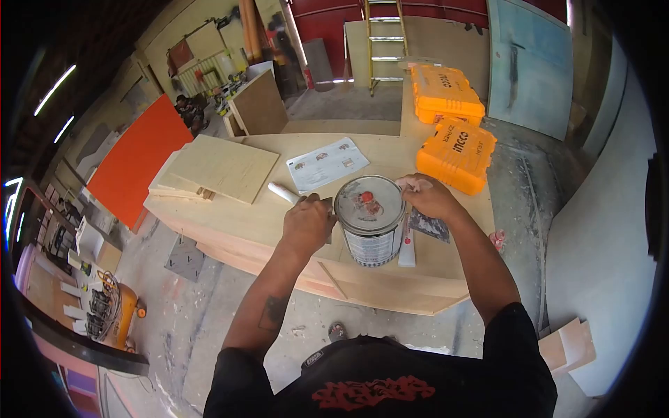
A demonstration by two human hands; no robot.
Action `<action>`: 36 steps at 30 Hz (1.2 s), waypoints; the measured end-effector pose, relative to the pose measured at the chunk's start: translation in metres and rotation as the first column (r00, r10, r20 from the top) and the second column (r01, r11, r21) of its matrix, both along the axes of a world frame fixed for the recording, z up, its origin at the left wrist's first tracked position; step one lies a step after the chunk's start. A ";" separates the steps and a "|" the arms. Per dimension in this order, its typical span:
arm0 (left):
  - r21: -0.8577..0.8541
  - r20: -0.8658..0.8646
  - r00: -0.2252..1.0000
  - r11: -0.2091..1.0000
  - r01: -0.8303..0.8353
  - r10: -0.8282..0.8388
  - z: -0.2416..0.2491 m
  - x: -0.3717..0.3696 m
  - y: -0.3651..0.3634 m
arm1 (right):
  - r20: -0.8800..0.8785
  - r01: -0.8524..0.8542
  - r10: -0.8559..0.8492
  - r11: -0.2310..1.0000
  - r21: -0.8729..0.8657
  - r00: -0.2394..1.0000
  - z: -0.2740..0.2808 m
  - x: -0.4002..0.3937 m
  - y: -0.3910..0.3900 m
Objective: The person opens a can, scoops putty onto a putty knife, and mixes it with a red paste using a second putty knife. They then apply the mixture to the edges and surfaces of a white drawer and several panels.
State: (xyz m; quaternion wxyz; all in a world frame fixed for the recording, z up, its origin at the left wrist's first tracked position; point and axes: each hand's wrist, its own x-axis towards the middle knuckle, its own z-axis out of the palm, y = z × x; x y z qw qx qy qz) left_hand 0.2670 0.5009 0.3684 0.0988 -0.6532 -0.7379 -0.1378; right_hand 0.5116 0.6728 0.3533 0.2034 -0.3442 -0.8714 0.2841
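Observation:
A round metal can (373, 245) with a printed label stands upright at the front of the wooden table. Its lid (357, 188) is on, with a small red thing and brownish smears at the middle. To the can's left, my left hand (306, 221) is closed around a scraper, whose white handle (282, 193) sticks out behind and whose dark blade (329, 219) points at the can. My right hand (426, 195) grips the can's right rim with its fingers. Below it lie a smeared dark spreader blade (430, 227) and a white tube (406, 251).
A printed sheet (327, 164) and stacked wooden boards (219, 167) lie on the table (275, 226). Orange cases (456, 155) stand at the right. Behind are a yellow ladder (387, 42) and a blue panel (529, 70). An orange compressor (124, 317) stands on the floor at left.

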 end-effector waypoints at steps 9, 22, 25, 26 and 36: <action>-0.149 0.179 0.984 0.989 0.019 0.008 0.024 0.006 0.003 | 0.029 -0.096 0.097 0.995 -0.023 0.995 0.009 -0.016 0.027; -0.296 0.317 0.911 0.940 -0.170 0.265 0.023 0.013 0.006 | 0.098 -0.151 0.158 0.985 -0.083 0.983 0.002 -0.038 0.063; -0.342 0.377 0.864 0.917 -0.203 0.332 0.019 0.009 0.009 | 0.117 -0.092 0.108 0.986 -0.138 0.987 0.006 -0.040 0.060; -0.297 0.382 0.866 0.931 -0.214 0.321 0.015 0.008 0.009 | 0.130 -0.068 0.087 0.987 -0.145 0.988 0.008 -0.042 0.059; -0.103 0.365 0.885 0.957 -0.270 0.289 0.000 0.011 0.016 | 0.200 0.042 -0.003 0.981 -0.191 0.980 0.006 -0.058 0.068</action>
